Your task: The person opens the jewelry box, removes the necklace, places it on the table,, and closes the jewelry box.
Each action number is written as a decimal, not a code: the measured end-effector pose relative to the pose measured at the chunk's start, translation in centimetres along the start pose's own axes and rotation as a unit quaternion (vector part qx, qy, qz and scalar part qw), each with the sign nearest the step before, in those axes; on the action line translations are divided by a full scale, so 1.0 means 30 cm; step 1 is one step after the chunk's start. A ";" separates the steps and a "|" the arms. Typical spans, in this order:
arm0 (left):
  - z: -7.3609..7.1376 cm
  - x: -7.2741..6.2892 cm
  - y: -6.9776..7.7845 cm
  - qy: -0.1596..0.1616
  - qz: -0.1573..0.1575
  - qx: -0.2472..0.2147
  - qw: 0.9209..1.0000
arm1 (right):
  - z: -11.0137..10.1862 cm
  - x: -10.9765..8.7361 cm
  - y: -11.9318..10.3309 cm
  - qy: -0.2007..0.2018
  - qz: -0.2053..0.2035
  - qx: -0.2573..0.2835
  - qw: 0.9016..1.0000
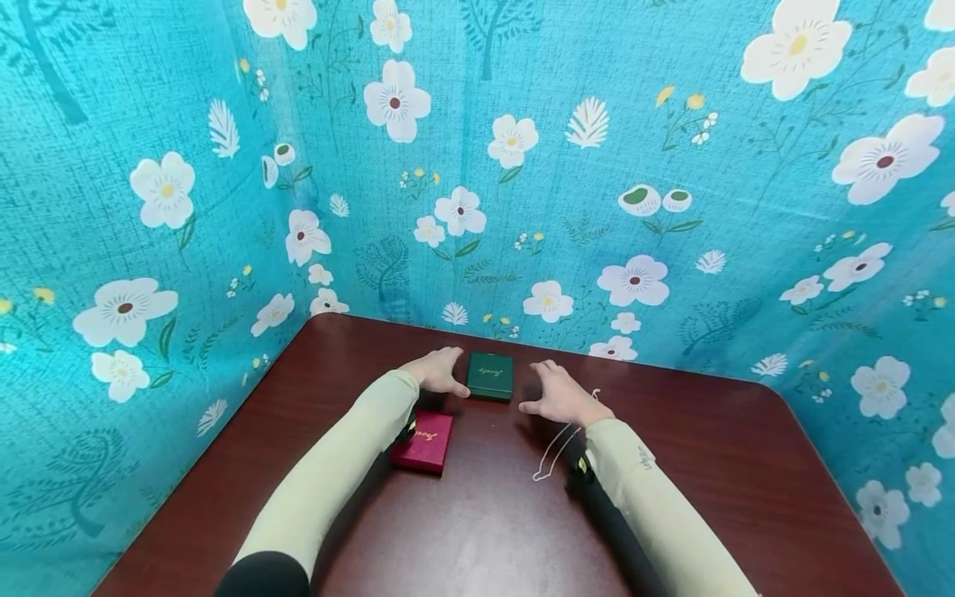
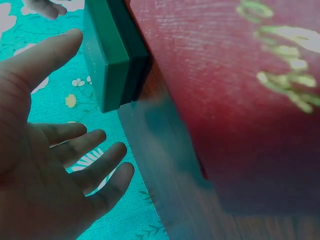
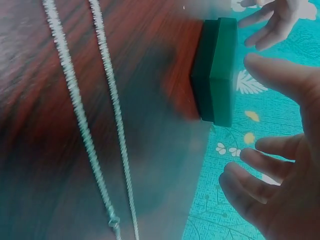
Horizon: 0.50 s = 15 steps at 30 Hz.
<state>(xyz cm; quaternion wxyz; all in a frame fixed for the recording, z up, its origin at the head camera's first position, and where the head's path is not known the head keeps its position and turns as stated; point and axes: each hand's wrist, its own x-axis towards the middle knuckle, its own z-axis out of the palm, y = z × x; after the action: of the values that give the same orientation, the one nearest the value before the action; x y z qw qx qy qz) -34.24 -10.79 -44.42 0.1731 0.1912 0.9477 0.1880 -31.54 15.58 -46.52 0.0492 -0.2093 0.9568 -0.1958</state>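
Observation:
A green jewelry box [image 1: 490,377] with gold lettering sits closed at the far side of the table. To its left is my left hand [image 1: 438,371], fingers spread and holding nothing. My right hand [image 1: 559,395] hovers on the box's other side, also spread and bare. In the left wrist view a red jewelry box [image 2: 235,75] with gold script fills the right part; the head view has it under my left forearm, which partly covers it. Below my right wrist lies a silver chain necklace [image 3: 80,110], its strands running side by side in the right wrist view.
The dark reddish-brown table [image 1: 477,531] has rounded far corners. Behind it and along both sides hangs a turquoise flowered cloth [image 1: 477,166]. Black wrist bands, the left one [image 1: 406,427] near the red box, sit under both cuffs.

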 end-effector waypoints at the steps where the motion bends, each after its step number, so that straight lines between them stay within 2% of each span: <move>1: -0.003 0.005 0.002 -0.004 -0.001 0.004 1.000 | 0.001 0.009 -0.004 -0.003 0.002 0.002 1.000; 9: -0.015 0.042 0.025 -0.022 -0.014 0.035 0.999 | 0.009 0.077 -0.012 -0.017 0.005 0.018 1.000; 15: -0.021 0.072 0.057 -0.028 -0.009 0.055 0.998 | 0.008 0.114 -0.012 -0.022 -0.002 0.025 0.999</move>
<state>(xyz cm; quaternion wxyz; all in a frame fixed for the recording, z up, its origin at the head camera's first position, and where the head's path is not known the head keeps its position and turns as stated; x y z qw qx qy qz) -35.87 -8.59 -43.70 0.1903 0.1975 0.9530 0.1284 -34.46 13.76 -46.63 0.0748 -0.2145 0.9499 -0.2149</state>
